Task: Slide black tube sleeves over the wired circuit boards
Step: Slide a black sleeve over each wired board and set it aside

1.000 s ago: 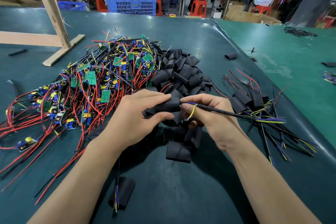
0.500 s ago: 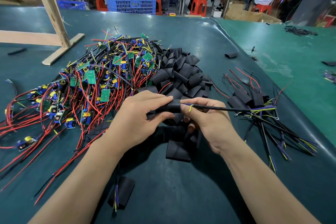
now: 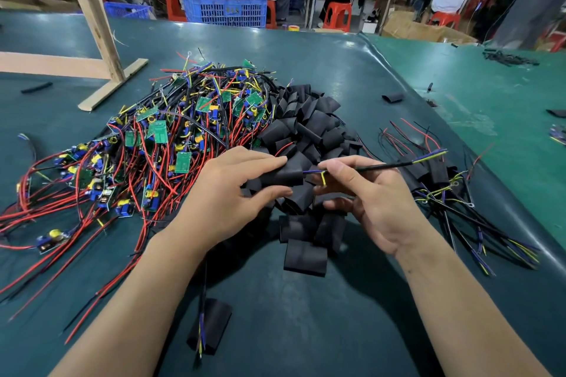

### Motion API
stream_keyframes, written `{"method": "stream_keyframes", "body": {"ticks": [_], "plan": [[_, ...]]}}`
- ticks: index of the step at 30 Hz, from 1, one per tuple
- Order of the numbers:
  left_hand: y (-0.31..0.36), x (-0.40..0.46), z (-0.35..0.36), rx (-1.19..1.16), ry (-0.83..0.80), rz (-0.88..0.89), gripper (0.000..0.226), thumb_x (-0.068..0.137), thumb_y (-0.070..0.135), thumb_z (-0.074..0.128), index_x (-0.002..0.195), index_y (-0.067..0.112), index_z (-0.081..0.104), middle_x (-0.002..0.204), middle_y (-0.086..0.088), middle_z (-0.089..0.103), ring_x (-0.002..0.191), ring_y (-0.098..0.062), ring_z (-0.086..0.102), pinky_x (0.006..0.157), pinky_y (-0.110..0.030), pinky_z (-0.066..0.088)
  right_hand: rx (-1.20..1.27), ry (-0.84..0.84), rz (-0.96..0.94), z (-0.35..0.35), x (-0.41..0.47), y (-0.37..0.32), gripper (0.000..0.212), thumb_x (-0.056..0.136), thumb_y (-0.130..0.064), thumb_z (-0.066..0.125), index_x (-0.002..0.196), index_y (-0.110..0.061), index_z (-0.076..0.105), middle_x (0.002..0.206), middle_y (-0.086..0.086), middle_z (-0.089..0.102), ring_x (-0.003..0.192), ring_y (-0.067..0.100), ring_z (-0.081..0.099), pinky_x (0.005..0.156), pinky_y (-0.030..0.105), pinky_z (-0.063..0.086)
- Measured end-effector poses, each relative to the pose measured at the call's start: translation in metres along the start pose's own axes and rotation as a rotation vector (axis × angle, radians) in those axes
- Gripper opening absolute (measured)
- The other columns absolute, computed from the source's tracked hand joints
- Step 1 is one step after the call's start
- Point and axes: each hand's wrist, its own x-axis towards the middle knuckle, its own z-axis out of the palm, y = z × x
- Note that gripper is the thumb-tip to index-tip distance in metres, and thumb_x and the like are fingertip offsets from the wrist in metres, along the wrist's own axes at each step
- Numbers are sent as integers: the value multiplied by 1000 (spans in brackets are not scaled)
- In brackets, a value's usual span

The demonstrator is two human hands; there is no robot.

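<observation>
Head view: cable (image 3: 376, 166) in the right hand (image 3: 376, 202) now juts further out of the black tube sleeve (image 3: 283, 176) than a moment ago, its blue and yellow leads bared at the sleeve's right mouth, so the sleeve seems to be riding toward the board end. Left hand (image 3: 232, 196) has its grip clamped round that sleeve, above the sleeve heap (image 3: 306, 122) on the counter (image 3: 306, 330); the right grip pinches the cable just beside the mouth. Unsleeved circuit boards (image 3: 159, 131) lie tangled to the left. Blue crate (image 3: 225, 6) carries small yellow marks, too small to read; no other writing shows.
</observation>
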Motion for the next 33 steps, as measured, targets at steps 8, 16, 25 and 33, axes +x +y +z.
{"method": "stream_keyframes", "body": {"ticks": [8, 16, 25, 33], "plan": [[7, 3, 1, -77, -21, 51, 47, 73, 28, 82, 115, 9, 71, 98, -5, 71, 90, -19, 66, 82, -37, 54, 84, -119, 132, 11, -1, 9, 24, 70, -35, 76, 82, -15, 71, 67, 4, 62, 53, 15, 60, 44, 23, 47], [1, 3, 1, 213, 341, 132, 30, 87, 24, 75, 109, 3, 70, 107, -6, 69, 95, -31, 61, 93, -35, 42, 362, 458, -66, -29, 10, -19, 14, 88, -21, 69, 75, -16, 68, 60, 1, 65, 51, 7, 60, 48, 15, 48], [-5, 1, 2, 179, 244, 6, 17, 90, 21, 68, 99, 7, 73, 98, 0, 69, 93, -25, 59, 88, -44, 47, 991, 797, -82, -60, 16, -10, 9, 94, -4, 62, 97, 3, 59, 89, 11, 61, 88, 20, 69, 77, 22, 59], [-14, 1, -4, 292, 172, -111, 21, 90, 26, 66, 96, 8, 73, 97, -2, 71, 91, -30, 59, 88, -43, 45, 946, 735, 145, -59, 13, -8, 44, 107, -35, 32, 114, 2, 55, 76, 14, 74, 62, 26, 73, 47, 21, 53]]}}
